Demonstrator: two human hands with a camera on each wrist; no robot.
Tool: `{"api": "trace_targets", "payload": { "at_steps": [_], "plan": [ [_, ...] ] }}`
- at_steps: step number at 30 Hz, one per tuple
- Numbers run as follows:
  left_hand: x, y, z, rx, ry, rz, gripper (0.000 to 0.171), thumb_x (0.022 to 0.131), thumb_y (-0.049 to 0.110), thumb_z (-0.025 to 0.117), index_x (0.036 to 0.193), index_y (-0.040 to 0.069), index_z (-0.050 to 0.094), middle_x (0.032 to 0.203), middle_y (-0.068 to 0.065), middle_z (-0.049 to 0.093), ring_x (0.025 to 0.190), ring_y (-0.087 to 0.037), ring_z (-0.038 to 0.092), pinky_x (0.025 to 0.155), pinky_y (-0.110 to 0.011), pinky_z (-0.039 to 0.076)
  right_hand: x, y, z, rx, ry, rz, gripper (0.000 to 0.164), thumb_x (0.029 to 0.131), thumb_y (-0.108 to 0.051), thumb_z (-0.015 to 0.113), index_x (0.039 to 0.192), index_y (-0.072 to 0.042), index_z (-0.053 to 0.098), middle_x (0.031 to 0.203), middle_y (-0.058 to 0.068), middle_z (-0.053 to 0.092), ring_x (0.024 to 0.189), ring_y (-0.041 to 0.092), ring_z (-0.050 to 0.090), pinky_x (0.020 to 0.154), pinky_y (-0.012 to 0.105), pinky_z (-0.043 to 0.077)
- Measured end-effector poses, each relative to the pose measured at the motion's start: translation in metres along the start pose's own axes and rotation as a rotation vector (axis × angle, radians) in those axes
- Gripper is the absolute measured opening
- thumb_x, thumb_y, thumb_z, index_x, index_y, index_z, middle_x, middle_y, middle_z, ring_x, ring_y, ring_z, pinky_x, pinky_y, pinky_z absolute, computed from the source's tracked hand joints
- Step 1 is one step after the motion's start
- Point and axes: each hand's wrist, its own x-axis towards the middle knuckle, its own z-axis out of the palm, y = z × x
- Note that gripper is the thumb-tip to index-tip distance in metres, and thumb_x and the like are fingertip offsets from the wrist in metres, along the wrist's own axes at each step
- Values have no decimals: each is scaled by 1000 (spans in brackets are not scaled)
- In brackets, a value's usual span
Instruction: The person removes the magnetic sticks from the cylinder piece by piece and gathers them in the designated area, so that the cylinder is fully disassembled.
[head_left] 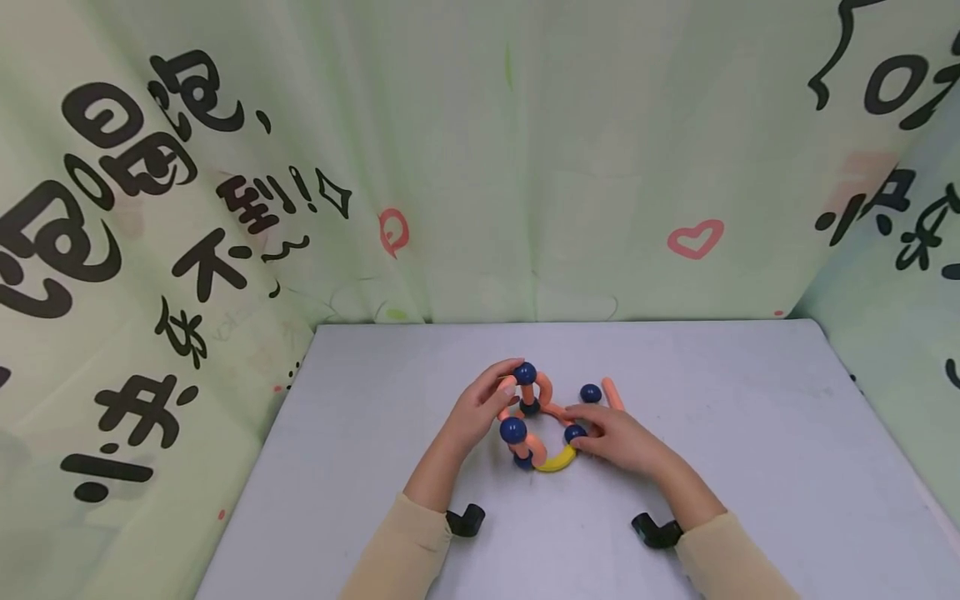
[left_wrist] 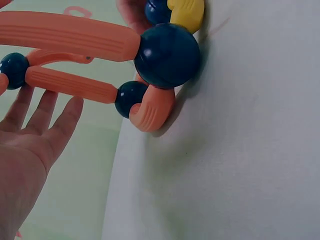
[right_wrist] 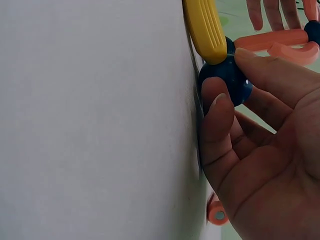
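A toy structure of blue balls, orange magnetic rods and one yellow curved rod [head_left: 557,460] stands on the table. At its upper left, my left hand [head_left: 480,402] holds an orange rod near a raised blue ball [head_left: 525,372]. In the left wrist view, several fingers of that hand [left_wrist: 30,150] reach up under a straight orange rod [left_wrist: 70,83]; its thumb is out of sight. My right hand [head_left: 618,439] pinches a low blue ball [right_wrist: 227,80] between thumb and fingers. That ball touches the yellow rod's end [right_wrist: 206,32], at the structure's right side.
Beyond my right hand lie a loose blue ball [head_left: 591,392] and a loose orange rod [head_left: 612,393]. A black bracket sits at each wrist, left [head_left: 467,521] and right [head_left: 656,531]. Printed curtains [head_left: 540,167] rise behind the white table [head_left: 375,375].
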Motion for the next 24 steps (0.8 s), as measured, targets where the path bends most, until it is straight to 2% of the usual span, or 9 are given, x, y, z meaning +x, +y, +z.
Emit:
{"api": "trace_targets", "payload": {
  "at_steps": [7,9,12,15,16,17,19,21,24],
  "plan": [
    [-3,0,6,5,111,13,39,105,24,49,144,23,48,145,-3,51,133,-25,51,108,-41,47,4,-2,-5,-64,-5,-57,47,92,-27,71,137,-19,59,107,1,65,76,13,53,67,26,45],
    [-2,0,7,6,127,18,38,105,26,49,143,25,49,145,-1,51,134,-24,51,107,-40,47,4,-3,-5,-54,-8,-45,47,92,-26,71,137,-19,59,108,1,65,75,15,52,65,26,44],
    [-1,-1,7,14,133,25,38,104,27,50,143,26,49,145,1,50,133,-24,52,106,-40,49,3,-3,-4,-52,-5,-59,47,92,-24,70,137,-17,58,120,4,64,81,16,55,71,28,47],
    [1,-2,6,10,130,19,39,104,26,50,143,24,49,145,2,50,133,-26,51,105,-39,49,3,-3,-4,-34,-14,-44,48,92,-25,70,138,-17,58,107,3,65,77,17,57,68,29,49],
    [1,-2,6,7,129,17,40,104,24,50,144,23,49,145,1,51,133,-28,51,105,-40,49,3,-3,-4,-34,-14,-44,48,92,-25,70,138,-17,57,107,3,65,77,16,57,68,29,49],
    [1,-2,6,0,130,12,40,104,24,50,144,22,49,145,1,51,133,-29,50,105,-40,49,3,-3,-4,-30,-17,-35,49,92,-26,71,138,-18,57,100,3,63,71,15,54,63,27,47],
    [1,-3,6,-9,131,3,40,104,24,50,144,21,49,145,1,52,133,-29,50,106,-42,48,3,-3,-4,-46,-3,-42,46,92,-26,70,136,-18,59,100,2,63,71,14,54,63,26,47],
    [2,-3,6,-7,133,0,40,104,25,50,144,24,49,144,1,53,134,-29,50,108,-45,46,2,-5,-4,-86,40,-63,40,93,-26,69,132,-18,62,104,1,65,72,13,53,64,25,45],
    [1,-3,6,19,135,-2,39,104,25,50,143,28,49,144,4,53,135,-28,48,109,-50,43,-2,-12,-4,-123,126,-90,28,95,-26,66,122,-19,68,100,-1,65,71,12,50,62,25,42]
  ]
}}
